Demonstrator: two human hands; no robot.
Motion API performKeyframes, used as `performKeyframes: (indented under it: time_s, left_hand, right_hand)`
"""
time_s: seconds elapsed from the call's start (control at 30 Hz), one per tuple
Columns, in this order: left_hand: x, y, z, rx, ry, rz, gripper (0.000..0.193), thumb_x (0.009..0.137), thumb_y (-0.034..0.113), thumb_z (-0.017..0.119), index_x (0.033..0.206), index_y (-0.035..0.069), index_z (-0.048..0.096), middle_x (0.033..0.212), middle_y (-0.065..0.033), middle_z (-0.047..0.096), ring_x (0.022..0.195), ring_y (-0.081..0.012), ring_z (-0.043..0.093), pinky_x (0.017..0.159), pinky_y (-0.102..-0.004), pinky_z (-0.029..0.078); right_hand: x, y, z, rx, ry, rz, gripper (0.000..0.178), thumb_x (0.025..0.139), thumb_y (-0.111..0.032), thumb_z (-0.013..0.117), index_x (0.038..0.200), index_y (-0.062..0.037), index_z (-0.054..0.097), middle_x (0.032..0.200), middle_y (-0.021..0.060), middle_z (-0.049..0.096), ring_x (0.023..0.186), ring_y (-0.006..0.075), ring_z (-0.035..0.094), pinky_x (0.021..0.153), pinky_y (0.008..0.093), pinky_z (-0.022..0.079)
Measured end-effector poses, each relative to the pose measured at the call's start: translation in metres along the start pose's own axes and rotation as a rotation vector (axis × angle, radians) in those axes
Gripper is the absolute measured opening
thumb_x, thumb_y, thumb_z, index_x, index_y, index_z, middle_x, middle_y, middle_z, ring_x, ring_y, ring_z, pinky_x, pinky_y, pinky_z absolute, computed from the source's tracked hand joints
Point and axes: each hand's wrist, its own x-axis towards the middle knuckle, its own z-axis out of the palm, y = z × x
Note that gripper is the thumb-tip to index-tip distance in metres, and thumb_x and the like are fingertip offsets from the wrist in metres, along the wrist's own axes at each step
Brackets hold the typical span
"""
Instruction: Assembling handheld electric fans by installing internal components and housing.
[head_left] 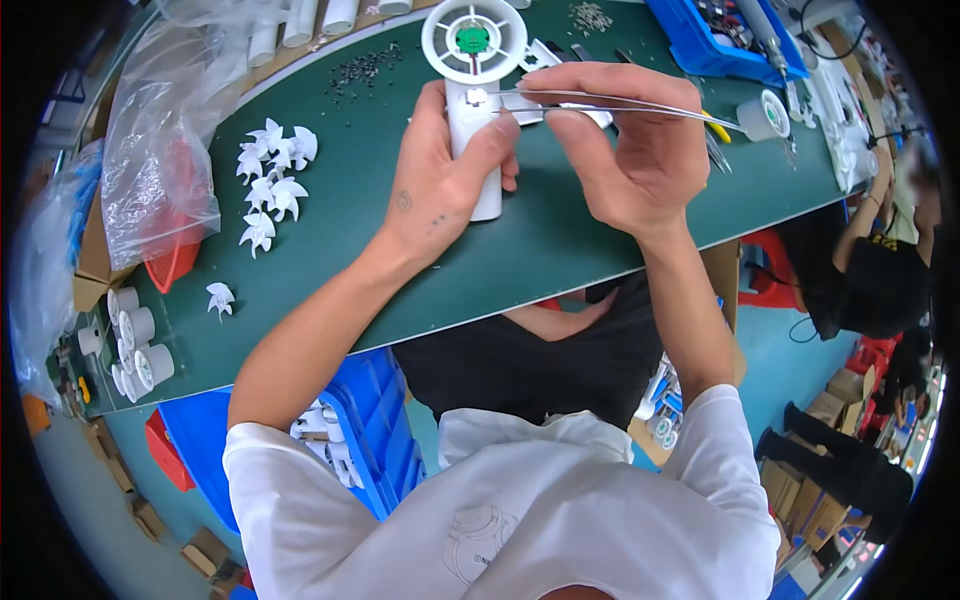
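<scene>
My left hand (432,165) is wrapped round the white handle (488,203) of a handheld fan housing, held over the green table. At its top sits a round spoked ring (432,42) with a small green board (473,40) in the hub. My right hand (645,150) pinches a pair of long metal tweezers (690,110) between thumb and fingers. The tips reach the upper handle, close to a small white piece (475,97) there. Whether they grip that piece I cannot tell. White plastic parts (528,108) lie behind the tweezers, partly hidden.
White fan blades (258,230) lie at left, with white round housings (145,325) at the table's left end. Dark screws (365,72) are scattered at the back. A blue bin (715,45) and a white cup-shaped part (762,118) stand at right. Other people sit beyond the table.
</scene>
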Motion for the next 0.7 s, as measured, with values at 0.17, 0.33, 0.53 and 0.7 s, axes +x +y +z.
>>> performKeyframes:
  time_s: [0.17, 0.33, 0.53, 0.7]
  left_hand:
    - [-0.0007, -0.0012, 0.0004, -0.016, 0.008, 0.015, 0.036, 0.091, 0.017, 0.061, 0.111, -0.006, 0.040, 0.087, -0.0104, 0.059, 0.066, -0.0116, 0.059, 0.057, -0.0268, 0.049]
    - [-0.0017, -0.0029, 0.0010, -0.032, 0.013, 0.044, 0.035, 0.090, 0.016, 0.061, 0.111, -0.005, 0.041, 0.087, -0.0096, 0.059, 0.066, -0.0109, 0.058, 0.057, -0.0256, 0.049]
    - [-0.0006, -0.0047, 0.0016, -0.043, 0.004, 0.043, 0.035, 0.091, 0.014, 0.060, 0.114, -0.006, 0.041, 0.086, -0.0087, 0.058, 0.066, -0.0103, 0.058, 0.058, -0.0252, 0.049]
    - [-0.0023, -0.0028, 0.0015, -0.034, 0.002, 0.029, 0.035, 0.091, 0.013, 0.059, 0.115, -0.006, 0.040, 0.087, -0.0090, 0.058, 0.067, -0.0101, 0.058, 0.058, -0.0247, 0.049]
  right_hand:
    - [-0.0044, 0.0043, 0.0045, -0.018, -0.016, 0.038, 0.040, 0.081, 0.015, 0.062, 0.116, 0.0068, 0.044, 0.105, 0.0289, 0.063, 0.095, 0.0326, 0.068, 0.079, 0.0381, 0.060]
    - [-0.0041, 0.0069, 0.0058, -0.076, -0.088, 0.034, 0.039, 0.080, 0.015, 0.064, 0.114, 0.0065, 0.046, 0.104, 0.0294, 0.064, 0.094, 0.0325, 0.068, 0.078, 0.0371, 0.060]
    - [-0.0054, 0.0063, 0.0071, -0.132, -0.088, 0.007, 0.038, 0.079, 0.016, 0.066, 0.112, 0.0062, 0.050, 0.101, 0.0280, 0.066, 0.090, 0.0305, 0.070, 0.076, 0.0348, 0.059]
    - [-0.0063, 0.0052, 0.0085, -0.140, -0.077, 0.001, 0.037, 0.078, 0.015, 0.067, 0.111, 0.0067, 0.051, 0.100, 0.0262, 0.067, 0.090, 0.0301, 0.070, 0.076, 0.0348, 0.058]
